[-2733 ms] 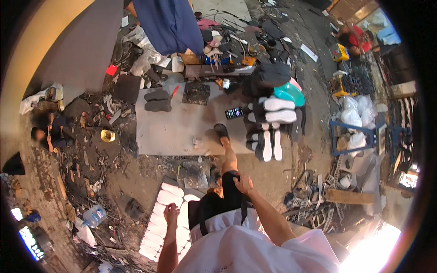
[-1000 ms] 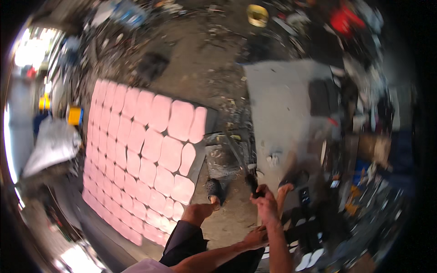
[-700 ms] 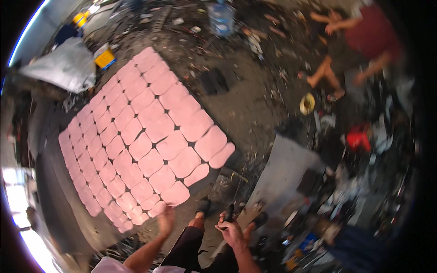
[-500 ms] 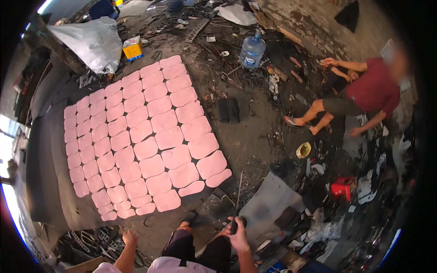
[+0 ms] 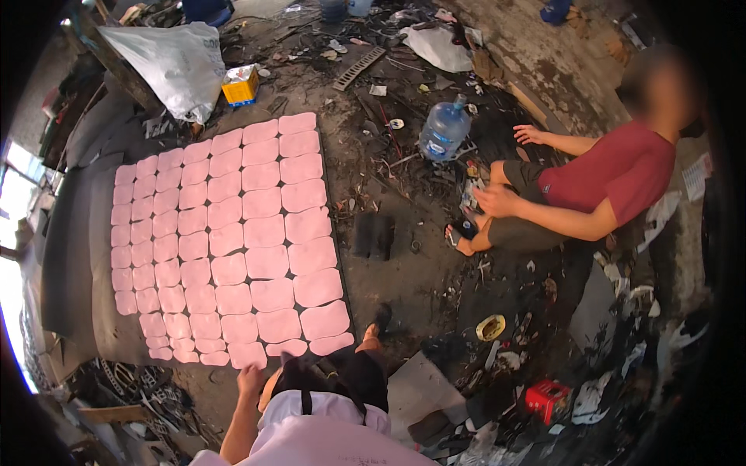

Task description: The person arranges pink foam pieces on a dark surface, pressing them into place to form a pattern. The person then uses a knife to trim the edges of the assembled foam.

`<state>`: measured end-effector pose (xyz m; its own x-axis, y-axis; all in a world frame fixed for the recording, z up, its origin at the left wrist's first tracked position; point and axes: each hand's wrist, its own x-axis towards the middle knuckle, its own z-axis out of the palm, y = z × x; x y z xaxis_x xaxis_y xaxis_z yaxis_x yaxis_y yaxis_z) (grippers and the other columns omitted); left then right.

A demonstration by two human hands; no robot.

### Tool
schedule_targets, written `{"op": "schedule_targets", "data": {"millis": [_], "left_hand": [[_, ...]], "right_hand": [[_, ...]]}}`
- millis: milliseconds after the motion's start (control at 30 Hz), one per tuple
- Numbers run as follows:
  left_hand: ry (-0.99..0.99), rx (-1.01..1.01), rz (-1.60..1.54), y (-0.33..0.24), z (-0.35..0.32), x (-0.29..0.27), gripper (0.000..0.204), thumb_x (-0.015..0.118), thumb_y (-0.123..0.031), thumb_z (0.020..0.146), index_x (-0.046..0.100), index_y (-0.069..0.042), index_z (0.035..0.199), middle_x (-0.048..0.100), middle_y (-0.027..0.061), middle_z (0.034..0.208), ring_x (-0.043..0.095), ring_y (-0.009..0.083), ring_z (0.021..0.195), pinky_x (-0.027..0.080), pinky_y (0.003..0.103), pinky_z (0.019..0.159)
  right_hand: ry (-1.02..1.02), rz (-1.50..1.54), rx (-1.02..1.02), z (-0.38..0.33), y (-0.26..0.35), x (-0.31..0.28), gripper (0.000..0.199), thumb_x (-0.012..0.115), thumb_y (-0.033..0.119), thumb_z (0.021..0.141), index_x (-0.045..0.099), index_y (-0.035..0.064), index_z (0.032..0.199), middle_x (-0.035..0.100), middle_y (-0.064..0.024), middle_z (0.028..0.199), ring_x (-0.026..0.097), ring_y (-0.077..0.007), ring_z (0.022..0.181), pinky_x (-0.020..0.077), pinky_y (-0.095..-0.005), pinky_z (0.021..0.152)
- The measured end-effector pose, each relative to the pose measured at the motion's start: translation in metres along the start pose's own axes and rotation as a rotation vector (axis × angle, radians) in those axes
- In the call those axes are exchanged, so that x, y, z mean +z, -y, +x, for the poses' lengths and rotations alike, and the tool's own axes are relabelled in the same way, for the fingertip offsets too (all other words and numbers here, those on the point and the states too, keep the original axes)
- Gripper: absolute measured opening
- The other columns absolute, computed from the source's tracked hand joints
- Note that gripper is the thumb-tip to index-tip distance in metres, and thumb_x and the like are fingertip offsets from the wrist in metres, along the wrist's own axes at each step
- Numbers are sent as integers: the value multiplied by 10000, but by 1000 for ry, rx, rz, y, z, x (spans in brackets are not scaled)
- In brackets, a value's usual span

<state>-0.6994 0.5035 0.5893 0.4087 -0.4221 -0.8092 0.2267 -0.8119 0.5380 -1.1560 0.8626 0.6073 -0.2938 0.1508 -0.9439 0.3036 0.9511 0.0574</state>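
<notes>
My left hand [image 5: 250, 378] hangs beside my thigh with its fingers curled in, and nothing shows in it. Just beyond it lies the near edge of a grid of pink rounded pieces [image 5: 228, 270]. The pieces sit in close rows with narrow dark gaps between them, over a dark sheet [image 5: 66, 272] that runs out at the left. My right hand is out of sight, hidden below or outside the picture.
A co-worker in a red shirt [image 5: 598, 182] sits at the right, arms raised. Around lie a blue water jug [image 5: 445, 130], a black block [image 5: 373, 236], a yellow box [image 5: 240, 85], a white sack [image 5: 167, 66], a red box [image 5: 548, 400], a grey sheet [image 5: 420, 392] and scattered scraps.
My right hand, holding a dark-handled tool with a long thin rod, has left the view. My body has moved nearer the pink pieces. The co-worker has straightened up and changed arm position.
</notes>
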Motion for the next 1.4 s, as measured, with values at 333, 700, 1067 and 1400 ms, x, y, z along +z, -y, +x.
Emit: {"op": "schedule_targets", "data": {"millis": [333, 700, 1067, 1400], "left_hand": [[224, 814, 502, -279, -128, 263, 435, 789, -222, 1032, 718, -69, 1433, 792, 170, 1284, 719, 328, 1227, 525, 444, 1115], [-273, -681, -153, -148, 44, 142, 344, 675, -396, 1083, 694, -70, 1191, 665, 93, 973, 617, 243, 856, 519, 402, 730], [131, 510, 82, -658, 151, 377, 509, 607, -426, 1179, 645, -60, 1530, 743, 79, 1310, 700, 199, 1194, 553, 360, 1029], [-224, 88, -490, -628, 102, 426, 621, 634, -440, 1141, 548, -41, 1610, 634, 167, 1530, 669, 310, 1333, 532, 450, 1160]], "right_hand": [[75, -278, -338, -33, 455, -123, 441, 724, 450, 1059, 727, 14, 994, 656, -79, 729, 662, -224, 616, 530, -425, 597], [125, -448, -590, -165, 750, -14, 474, 721, 491, 1070, 707, 17, 1050, 627, -38, 718, 608, -169, 618, 484, -387, 590], [112, -499, -1014, -341, 1063, 115, 478, 728, 484, 1078, 696, 9, 1113, 625, -55, 739, 617, -177, 658, 499, -387, 654], [446, -436, -740, -291, 1284, 125, 331, 725, 392, 1100, 653, 71, 1133, 584, 2, 762, 541, -81, 518, 437, -268, 474]]}}
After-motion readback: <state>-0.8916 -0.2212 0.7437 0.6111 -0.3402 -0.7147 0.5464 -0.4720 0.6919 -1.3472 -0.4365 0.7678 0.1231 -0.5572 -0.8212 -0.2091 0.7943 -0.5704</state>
